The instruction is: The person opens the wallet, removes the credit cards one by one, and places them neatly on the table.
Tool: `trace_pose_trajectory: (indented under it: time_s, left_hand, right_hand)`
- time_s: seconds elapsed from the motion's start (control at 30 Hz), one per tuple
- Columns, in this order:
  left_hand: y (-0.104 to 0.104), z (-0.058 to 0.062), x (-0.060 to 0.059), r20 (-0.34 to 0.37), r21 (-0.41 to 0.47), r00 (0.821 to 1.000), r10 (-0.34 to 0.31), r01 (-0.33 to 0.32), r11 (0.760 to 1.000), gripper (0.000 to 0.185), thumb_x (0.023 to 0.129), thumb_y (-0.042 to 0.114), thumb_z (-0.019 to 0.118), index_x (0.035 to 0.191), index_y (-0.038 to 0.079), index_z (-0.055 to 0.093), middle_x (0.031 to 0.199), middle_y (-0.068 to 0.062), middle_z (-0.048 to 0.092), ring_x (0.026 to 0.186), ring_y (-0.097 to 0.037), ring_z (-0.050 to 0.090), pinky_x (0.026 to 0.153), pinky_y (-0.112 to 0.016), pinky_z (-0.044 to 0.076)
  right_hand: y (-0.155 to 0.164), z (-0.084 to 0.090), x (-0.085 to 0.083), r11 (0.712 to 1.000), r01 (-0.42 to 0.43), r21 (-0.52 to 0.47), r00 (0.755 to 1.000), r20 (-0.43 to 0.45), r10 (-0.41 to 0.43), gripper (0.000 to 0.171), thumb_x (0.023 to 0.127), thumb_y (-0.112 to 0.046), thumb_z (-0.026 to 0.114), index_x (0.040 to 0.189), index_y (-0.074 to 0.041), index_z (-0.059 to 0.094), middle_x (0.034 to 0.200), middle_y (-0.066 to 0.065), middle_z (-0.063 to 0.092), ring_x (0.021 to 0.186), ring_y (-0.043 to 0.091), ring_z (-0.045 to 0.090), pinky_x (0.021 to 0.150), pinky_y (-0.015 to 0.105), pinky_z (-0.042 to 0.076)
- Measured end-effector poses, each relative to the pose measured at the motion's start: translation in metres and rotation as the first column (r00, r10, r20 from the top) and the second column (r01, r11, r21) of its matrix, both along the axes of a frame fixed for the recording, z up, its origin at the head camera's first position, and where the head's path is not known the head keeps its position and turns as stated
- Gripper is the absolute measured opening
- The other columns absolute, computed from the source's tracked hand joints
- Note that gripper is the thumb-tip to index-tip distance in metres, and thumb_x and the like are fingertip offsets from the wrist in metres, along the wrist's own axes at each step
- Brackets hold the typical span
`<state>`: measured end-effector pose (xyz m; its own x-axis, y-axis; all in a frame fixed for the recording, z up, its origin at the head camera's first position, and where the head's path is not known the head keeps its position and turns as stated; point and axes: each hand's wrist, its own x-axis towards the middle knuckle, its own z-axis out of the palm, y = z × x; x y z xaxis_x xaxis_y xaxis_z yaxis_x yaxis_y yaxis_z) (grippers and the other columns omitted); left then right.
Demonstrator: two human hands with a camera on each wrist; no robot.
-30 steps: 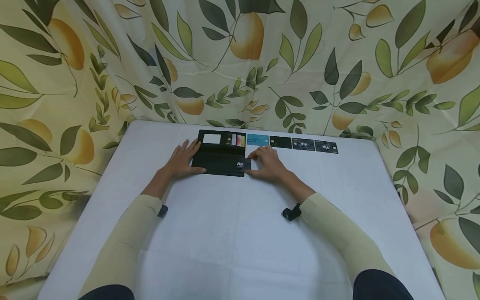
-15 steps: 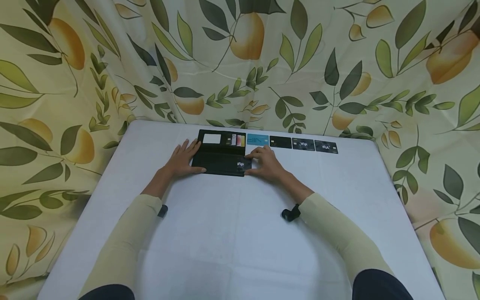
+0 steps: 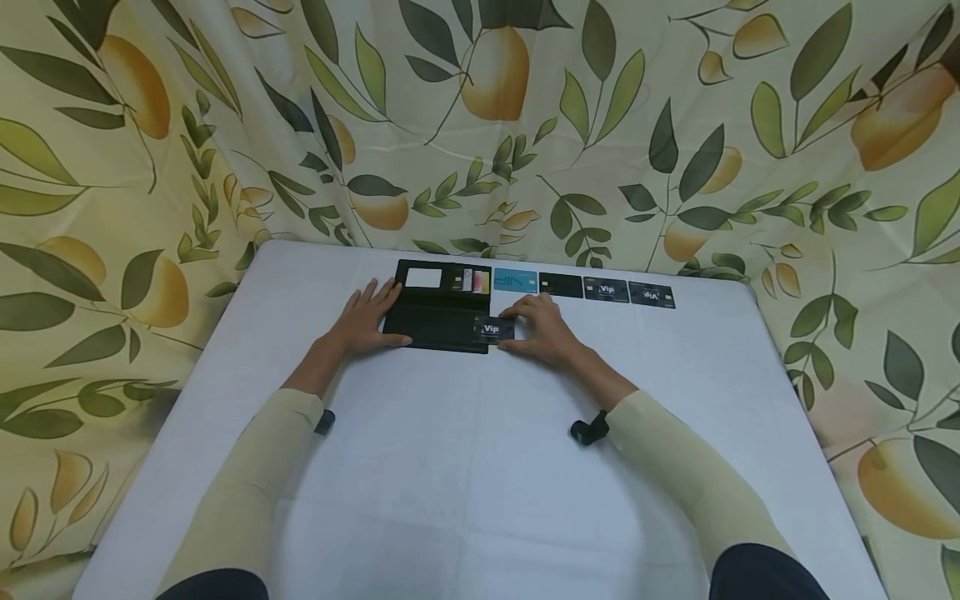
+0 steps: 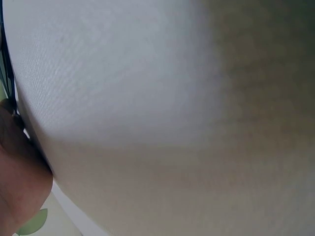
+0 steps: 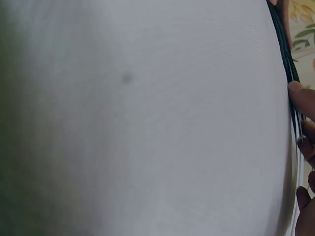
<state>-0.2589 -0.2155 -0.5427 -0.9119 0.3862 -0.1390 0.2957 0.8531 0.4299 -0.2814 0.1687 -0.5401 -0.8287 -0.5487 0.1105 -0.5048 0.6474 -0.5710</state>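
A black wallet [image 3: 431,325] lies spread open near the far edge of the table, with several cards in the slots of its upper half. My left hand [image 3: 360,325] rests on the wallet's left side, fingers spread and thumb on the lower corner. At the lower right, a black card marked "Vip" [image 3: 491,329] sticks out past the wallet's edge. My right hand [image 3: 546,332] pinches that card by its right end. In the right wrist view the thumb [image 5: 302,100] shows at the edge; the left wrist view holds mostly tablecloth and part of the hand [image 4: 22,182].
Right of the wallet, along the far edge, lie a blue card [image 3: 515,280], a plain black card [image 3: 561,285], a "Vip" card [image 3: 606,289] and another dark card [image 3: 652,294]. A fruit-print curtain [image 3: 450,167] hangs behind the white table [image 3: 420,467].
The card first went slightly left, deeper over the wallet, then came right with my right hand, showing more of itself past the wallet's edge. My left hand has stayed in place.
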Motion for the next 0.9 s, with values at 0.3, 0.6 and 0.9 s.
trace_pose_trajectory:
  time_s: [0.3,0.6,0.9]
  left_hand:
    - [0.001,0.002,0.001,0.016,-0.027,1.0,0.001,-0.001,1.0,0.114,0.09,0.062,0.069,0.17,0.01,0.007,0.177,-0.011,0.001,0.16,-0.036,-0.009,0.126,-0.054,-0.007]
    - [0.001,0.003,0.001,0.009,-0.026,1.0,-0.005,0.006,1.0,0.113,0.09,0.061,0.069,0.169,0.006,0.009,0.176,-0.015,0.003,0.16,-0.04,-0.008,0.126,-0.057,-0.006]
    - [0.002,0.005,0.003,0.013,-0.011,1.0,-0.001,0.001,1.0,0.112,0.091,0.059,0.071,0.169,0.007,0.009,0.176,-0.015,0.004,0.16,-0.039,-0.008,0.126,-0.056,-0.007]
  right_hand:
    - [0.013,-0.003,-0.003,1.0,-0.004,-0.022,0.999,-0.034,0.003,0.052,0.08,-0.035,0.091,0.124,-0.012,0.076,0.124,0.008,0.066,0.106,0.029,0.044,0.091,0.047,0.033]
    - [0.024,-0.007,-0.008,0.998,0.057,-0.023,0.997,-0.047,-0.058,0.053,0.08,-0.034,0.091,0.125,-0.011,0.075,0.125,0.009,0.065,0.108,0.029,0.043,0.092,0.047,0.035]
    - [0.036,-0.012,-0.013,0.991,0.133,0.013,0.99,-0.058,-0.133,0.056,0.082,-0.035,0.088,0.13,-0.01,0.073,0.13,0.012,0.063,0.108,0.03,0.043,0.094,0.048,0.035]
